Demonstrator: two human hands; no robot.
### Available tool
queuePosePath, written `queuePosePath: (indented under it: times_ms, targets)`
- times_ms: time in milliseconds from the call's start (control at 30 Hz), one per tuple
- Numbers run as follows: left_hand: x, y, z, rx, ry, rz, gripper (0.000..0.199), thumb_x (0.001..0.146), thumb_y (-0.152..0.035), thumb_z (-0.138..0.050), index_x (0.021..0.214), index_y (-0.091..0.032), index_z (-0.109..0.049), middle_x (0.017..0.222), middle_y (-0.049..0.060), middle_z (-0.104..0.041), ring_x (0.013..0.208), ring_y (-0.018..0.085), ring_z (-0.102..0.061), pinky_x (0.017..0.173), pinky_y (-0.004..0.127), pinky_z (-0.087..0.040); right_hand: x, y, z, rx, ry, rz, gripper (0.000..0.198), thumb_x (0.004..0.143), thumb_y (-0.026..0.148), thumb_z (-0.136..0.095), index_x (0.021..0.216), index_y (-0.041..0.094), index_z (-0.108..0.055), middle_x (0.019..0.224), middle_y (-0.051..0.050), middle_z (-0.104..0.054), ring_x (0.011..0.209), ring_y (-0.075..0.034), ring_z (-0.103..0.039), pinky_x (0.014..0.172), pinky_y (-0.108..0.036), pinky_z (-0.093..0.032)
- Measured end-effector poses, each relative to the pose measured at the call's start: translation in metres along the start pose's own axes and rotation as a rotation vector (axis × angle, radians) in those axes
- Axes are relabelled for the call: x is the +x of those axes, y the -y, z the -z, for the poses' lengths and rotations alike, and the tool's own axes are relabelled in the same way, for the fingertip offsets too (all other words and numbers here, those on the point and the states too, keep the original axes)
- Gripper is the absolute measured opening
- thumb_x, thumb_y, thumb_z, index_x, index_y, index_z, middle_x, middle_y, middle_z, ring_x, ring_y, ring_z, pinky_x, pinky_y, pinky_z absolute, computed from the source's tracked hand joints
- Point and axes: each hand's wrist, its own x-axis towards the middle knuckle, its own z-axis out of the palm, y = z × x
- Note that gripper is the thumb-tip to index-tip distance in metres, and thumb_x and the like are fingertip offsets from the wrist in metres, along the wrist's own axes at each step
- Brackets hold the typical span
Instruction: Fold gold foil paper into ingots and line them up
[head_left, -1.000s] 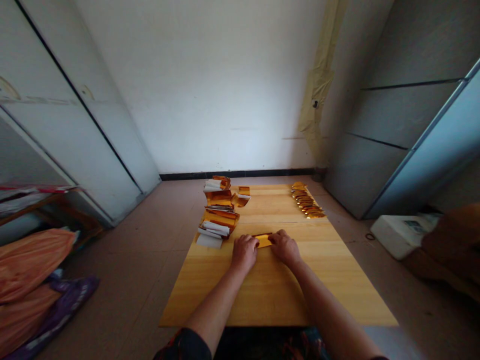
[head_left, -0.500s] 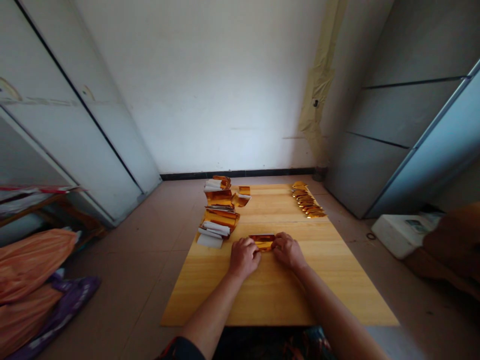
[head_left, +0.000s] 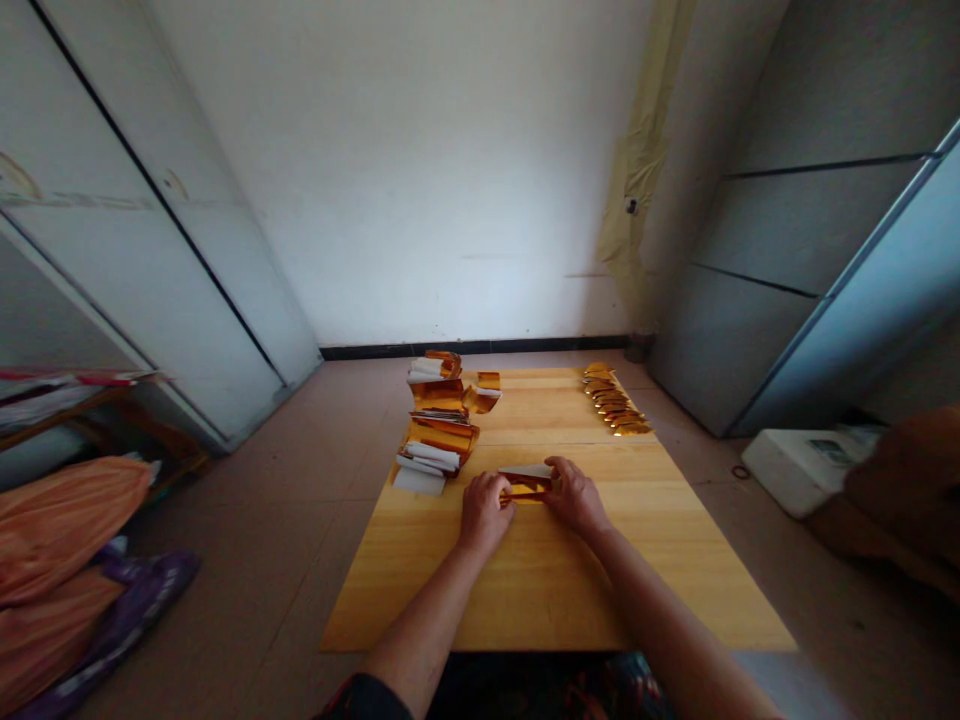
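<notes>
A partly folded sheet of gold foil paper (head_left: pixel 528 488) lies between my hands near the middle of the wooden table (head_left: pixel 540 580). Its far edge stands raised and shows a pale side. My left hand (head_left: pixel 486 508) pinches the left end, fingers closed. At the right end my right hand (head_left: pixel 576 495) grips the paper with thumb and bent fingers. Loose stacks of gold paper (head_left: pixel 441 432) with white undersides sit at the table's left edge. Along the far right lies an overlapping row of folded gold pieces (head_left: pixel 616 400).
Two small gold sheets (head_left: pixel 481 398) lie beside the left stacks. Pale cabinets (head_left: pixel 225 250) stand left, a grey fridge-like cabinet (head_left: pixel 780 220) right. A white box (head_left: pixel 796 470) rests on the floor at right; orange and purple bags (head_left: pixel 67 570) fill the lower left.
The paper's far edge has lifted and now shows its pale side. My right fingers have risen slightly with it, while my left hand stays at the left end.
</notes>
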Motion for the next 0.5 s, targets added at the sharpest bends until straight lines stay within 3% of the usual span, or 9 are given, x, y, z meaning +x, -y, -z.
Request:
queuePosePath:
  times_ms: [167,267,500]
  targets:
    - [0.001,0.006,-0.008,-0.111,-0.12,-0.016,0.04,0.063,-0.005,-0.061,0.099,-0.019,-0.052,0.099,0.004,-0.056,0.091,0.018,-0.056,0.08,0.032,-0.047,0.004,-0.005,-0.001,-0.028,0.041,0.067,0.027,0.073,0.029,-0.066,0.097,0.02,-0.058,0.094,-0.004,-0.062,0.086,-0.017,-0.057,0.074,-0.026,-0.04]
    - [0.003,0.01,-0.011,-0.148,-0.165,0.008,0.048,0.064,-0.005,-0.06,0.108,-0.02,-0.048,0.102,0.005,-0.056,0.092,0.018,-0.057,0.081,0.033,-0.049,0.006,-0.005,0.0,-0.082,0.1,0.065,0.016,0.074,0.024,-0.064,0.089,0.021,-0.061,0.092,-0.003,-0.062,0.086,-0.016,-0.057,0.074,-0.025,-0.039]
    - [0.01,0.009,-0.006,-0.147,-0.075,-0.01,0.043,0.066,0.001,-0.055,0.102,-0.021,-0.058,0.098,0.003,-0.057,0.094,0.016,-0.055,0.086,0.03,-0.047,0.008,0.002,0.009,-0.156,0.204,0.049,0.016,0.073,0.019,-0.062,0.088,0.022,-0.065,0.094,-0.003,-0.064,0.087,-0.015,-0.057,0.074,-0.023,-0.038]
